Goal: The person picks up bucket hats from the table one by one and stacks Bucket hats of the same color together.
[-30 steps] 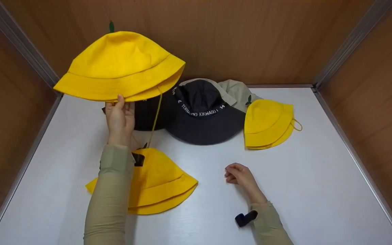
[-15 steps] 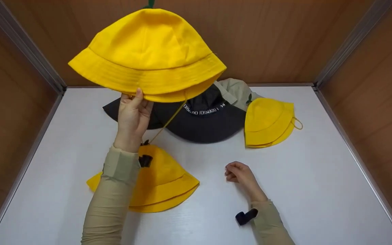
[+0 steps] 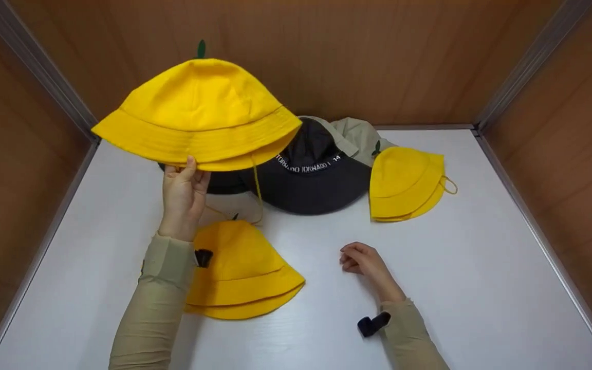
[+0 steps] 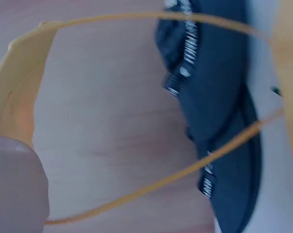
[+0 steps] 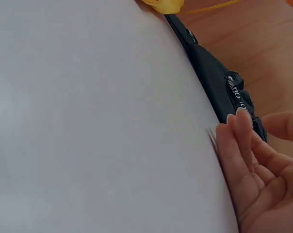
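Observation:
A yellow bucket hat (image 3: 193, 113) with a small green leaf on top is held up over the table's left side. My left hand (image 3: 182, 200) grips its brim from below, thumb on the outer side; the other fingertips are hidden. A yellow cord (image 3: 258, 187) hangs in a loop from the hat, and the left wrist view shows the cord (image 4: 161, 187) close up. Beneath lies a second yellow bucket hat (image 3: 244, 282), folded flat and partly behind the left forearm. My right hand (image 3: 368, 263) rests on the table, fingers loosely bent, holding nothing.
A dark hat with white lettering (image 3: 311, 192) lies at the back, overlapping another dark hat (image 3: 228, 183). Behind is a beige hat (image 3: 358, 134). To the right sits a folded yellow hat (image 3: 405, 187). Wooden panels (image 3: 404, 67) enclose the white table (image 3: 481, 288).
My left hand raised the yellow hat and swung it right, then brought it down and back left. It now hangs slightly right of and below its first position. The right hand stayed put.

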The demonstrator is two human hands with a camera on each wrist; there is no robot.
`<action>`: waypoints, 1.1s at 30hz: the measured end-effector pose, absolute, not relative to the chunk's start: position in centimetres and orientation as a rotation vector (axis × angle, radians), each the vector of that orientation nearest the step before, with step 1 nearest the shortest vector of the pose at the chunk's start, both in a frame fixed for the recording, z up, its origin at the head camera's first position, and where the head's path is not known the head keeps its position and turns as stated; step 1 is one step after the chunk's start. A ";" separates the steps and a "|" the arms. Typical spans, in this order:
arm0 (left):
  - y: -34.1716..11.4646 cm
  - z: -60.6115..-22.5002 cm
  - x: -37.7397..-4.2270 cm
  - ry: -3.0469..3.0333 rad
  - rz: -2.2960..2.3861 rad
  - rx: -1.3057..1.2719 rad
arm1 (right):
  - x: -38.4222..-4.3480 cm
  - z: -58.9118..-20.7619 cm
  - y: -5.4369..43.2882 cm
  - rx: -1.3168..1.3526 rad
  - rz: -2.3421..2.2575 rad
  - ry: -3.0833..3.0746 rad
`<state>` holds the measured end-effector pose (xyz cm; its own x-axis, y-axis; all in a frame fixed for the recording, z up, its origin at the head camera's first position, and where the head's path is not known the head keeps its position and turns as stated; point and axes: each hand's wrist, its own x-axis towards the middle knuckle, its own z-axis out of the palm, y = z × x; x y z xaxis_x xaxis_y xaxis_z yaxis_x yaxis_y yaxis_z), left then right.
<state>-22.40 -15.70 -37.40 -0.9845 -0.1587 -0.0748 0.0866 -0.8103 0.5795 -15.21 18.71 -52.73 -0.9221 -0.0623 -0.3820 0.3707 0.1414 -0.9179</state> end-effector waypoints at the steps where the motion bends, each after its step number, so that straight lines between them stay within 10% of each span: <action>1: -16.2 -37.9 -22.5 -0.924 -2.849 0.238 | -15.2 -52.7 18.7 0.294 -1.844 2.095; 33: -25.1 -43.9 -22.2 -0.723 -2.658 0.873 | -14.5 -52.8 18.5 0.311 -1.876 2.050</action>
